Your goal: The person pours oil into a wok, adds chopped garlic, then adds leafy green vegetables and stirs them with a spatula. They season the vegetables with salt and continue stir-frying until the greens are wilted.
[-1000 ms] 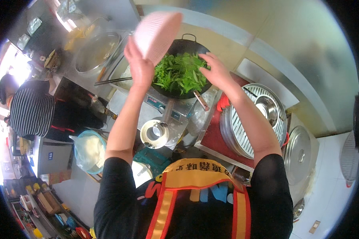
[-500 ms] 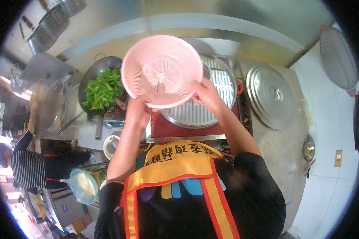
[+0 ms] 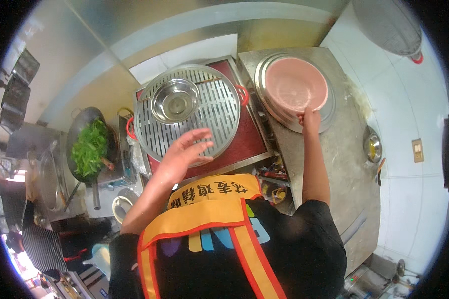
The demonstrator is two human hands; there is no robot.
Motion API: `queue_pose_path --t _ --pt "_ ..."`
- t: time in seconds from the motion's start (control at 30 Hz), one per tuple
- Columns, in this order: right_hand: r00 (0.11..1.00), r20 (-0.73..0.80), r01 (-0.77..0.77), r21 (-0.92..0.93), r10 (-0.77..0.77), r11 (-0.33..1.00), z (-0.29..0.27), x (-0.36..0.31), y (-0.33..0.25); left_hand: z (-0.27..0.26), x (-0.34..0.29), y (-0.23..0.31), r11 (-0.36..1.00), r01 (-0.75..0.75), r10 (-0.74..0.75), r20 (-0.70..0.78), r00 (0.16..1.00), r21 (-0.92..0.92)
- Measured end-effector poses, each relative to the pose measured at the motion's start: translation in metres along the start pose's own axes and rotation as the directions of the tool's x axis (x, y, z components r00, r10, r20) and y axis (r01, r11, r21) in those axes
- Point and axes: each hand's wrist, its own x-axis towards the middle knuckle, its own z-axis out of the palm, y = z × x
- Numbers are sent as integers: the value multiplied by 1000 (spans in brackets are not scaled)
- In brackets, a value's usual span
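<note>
My right hand grips the near rim of a pink plastic colander. The colander is over a round metal lid on the steel counter; whether it rests fully there I cannot tell. My left hand is empty, fingers apart, above the near edge of a round slotted steamer tray with red handles. A shiny steel bowl sits on that tray, and a thin brown stick lies beside it.
To the left, a dark wok holds leafy greens. A co-worker in a striped top is at the far left. Pots hang on the left wall. A small metal bowl stands by the tiled right wall.
The pink colander has moved right, from above the steamer tray to over the metal lid. My left hand has let go of it. My view has turned to the right.
</note>
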Motion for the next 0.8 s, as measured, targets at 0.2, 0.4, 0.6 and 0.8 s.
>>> queue_pose_path --t 0.2,0.4,0.6,0.8 --pt "991 119 -91 189 69 978 -29 63 73 -24 -31 -23 999 27 -28 -34 999 -43" --pt "891 405 210 35 -206 977 129 -97 2 -122 -120 -52 972 -230 161 -565 809 -53" --pt "-58 906 826 280 -420 489 311 -292 -24 -210 -208 -61 914 -184 393 -902 180 361" --pt "-508 840 859 510 -192 -46 454 -398 17 -306 -237 -110 816 250 533 -846 21 520"
